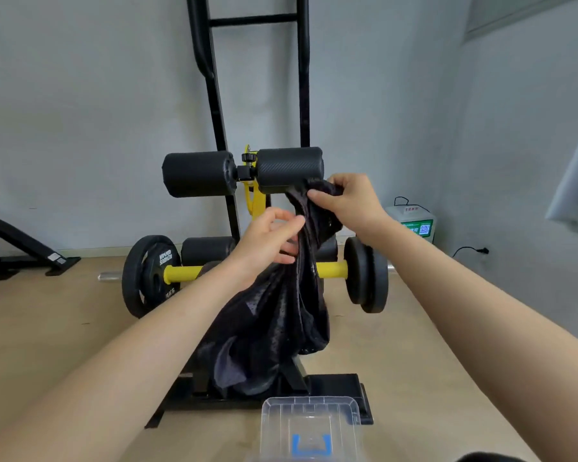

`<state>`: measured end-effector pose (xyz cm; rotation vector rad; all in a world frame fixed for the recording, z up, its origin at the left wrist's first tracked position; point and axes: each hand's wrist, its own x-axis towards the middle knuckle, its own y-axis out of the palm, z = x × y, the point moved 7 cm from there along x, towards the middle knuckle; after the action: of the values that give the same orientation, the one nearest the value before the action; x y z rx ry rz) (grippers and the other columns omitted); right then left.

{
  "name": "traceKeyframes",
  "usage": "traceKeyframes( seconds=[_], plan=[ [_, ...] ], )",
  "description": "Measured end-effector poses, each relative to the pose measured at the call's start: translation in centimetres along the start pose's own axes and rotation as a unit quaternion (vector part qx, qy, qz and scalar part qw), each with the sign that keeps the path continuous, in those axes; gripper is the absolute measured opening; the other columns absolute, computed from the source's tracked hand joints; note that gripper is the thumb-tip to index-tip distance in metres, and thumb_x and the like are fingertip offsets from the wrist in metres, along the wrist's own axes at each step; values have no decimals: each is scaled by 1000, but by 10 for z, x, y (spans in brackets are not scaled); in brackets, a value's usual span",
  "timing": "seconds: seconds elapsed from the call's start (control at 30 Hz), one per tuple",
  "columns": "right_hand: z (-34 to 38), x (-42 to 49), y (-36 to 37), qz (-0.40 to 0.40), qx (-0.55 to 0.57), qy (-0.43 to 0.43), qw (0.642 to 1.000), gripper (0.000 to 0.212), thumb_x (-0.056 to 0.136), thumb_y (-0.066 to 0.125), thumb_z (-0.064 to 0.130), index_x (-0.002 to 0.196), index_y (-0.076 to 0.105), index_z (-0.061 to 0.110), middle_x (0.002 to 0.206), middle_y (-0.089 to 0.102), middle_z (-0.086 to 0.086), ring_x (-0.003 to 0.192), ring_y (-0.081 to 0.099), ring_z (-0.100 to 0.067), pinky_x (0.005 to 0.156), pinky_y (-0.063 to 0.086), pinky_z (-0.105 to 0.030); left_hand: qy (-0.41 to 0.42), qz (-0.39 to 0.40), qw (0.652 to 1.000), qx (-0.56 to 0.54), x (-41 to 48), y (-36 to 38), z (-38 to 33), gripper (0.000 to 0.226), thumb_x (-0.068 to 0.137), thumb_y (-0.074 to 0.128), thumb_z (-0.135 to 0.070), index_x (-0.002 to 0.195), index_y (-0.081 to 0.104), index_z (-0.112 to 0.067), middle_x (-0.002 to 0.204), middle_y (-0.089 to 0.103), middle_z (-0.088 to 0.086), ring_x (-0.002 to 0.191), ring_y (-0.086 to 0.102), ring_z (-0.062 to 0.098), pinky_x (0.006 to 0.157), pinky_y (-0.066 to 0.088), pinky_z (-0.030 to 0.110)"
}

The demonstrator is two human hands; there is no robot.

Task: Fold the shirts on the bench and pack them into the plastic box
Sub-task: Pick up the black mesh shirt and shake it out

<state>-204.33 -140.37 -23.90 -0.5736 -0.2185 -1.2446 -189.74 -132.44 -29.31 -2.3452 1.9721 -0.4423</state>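
Observation:
A dark mesh shirt point(274, 321) hangs bunched in the air in front of the black and yellow gym bench point(244, 175). My right hand point(344, 201) grips its top end just below the right foam roller. My left hand point(267, 238) reaches in from the left, and its fingers touch the cloth a little lower; whether they pinch it is hidden. The shirt's lower end droops onto the bench's base. A clear plastic box point(309, 428) with blue marks on its bottom stands on the floor at the bottom centre, nothing visible inside it.
Black weight plates point(149, 278) on yellow pegs stick out on both sides of the bench frame. A black stand point(20, 248) lies at the far left. A white and green device point(414, 221) sits by the right wall. The floor is light wood.

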Motion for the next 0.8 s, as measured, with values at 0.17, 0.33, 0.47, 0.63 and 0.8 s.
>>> traceKeyframes(
  seconds=[0.17, 0.33, 0.47, 0.63, 0.8],
  plan=[
    [18, 16, -58, -102, -21, 13, 994, 27, 81, 77, 18, 66, 58, 8, 60, 55, -2, 50, 51, -8, 51, 44, -22, -29, 66, 994, 85, -14, 50, 25, 43, 81, 79, -45, 116, 62, -26, 108, 71, -2, 101, 69, 12, 91, 56, 35],
    [28, 7, -123, -187, -56, 21, 981, 31, 77, 77, 22, 81, 64, -6, 68, 57, -7, 58, 50, -16, 55, 45, -27, -17, 56, 991, 123, -13, 97, 43, 11, 92, 66, -17, 101, 71, -21, 96, 74, 2, 93, 70, 20, 93, 56, 49],
    [24, -5, -167, -230, -89, 21, 969, 33, 76, 73, 24, 75, 58, -5, 66, 48, -6, 60, 44, -16, 54, 38, -27, -6, 53, 987, 152, -19, 107, 49, 21, 88, 59, -12, 90, 76, -23, 83, 76, -3, 85, 72, 20, 80, 62, 44],
    [-9, -19, -187, -237, -105, 48, 964, 34, 78, 73, 28, 80, 60, -4, 70, 54, -7, 62, 51, -18, 54, 46, -33, -119, 4, 993, 28, -14, 72, 64, 19, 89, 53, -5, 74, 62, -11, 75, 59, 5, 79, 59, 21, 83, 61, 36],
    [-52, -30, -172, -209, -131, 90, 965, 39, 76, 72, 35, 74, 59, -1, 67, 55, -8, 62, 53, -20, 58, 55, -43, -185, -43, 979, -68, -8, 31, 72, 14, 97, 48, -19, 88, 58, -13, 88, 62, 10, 76, 60, 23, 71, 48, 32]
  ],
)
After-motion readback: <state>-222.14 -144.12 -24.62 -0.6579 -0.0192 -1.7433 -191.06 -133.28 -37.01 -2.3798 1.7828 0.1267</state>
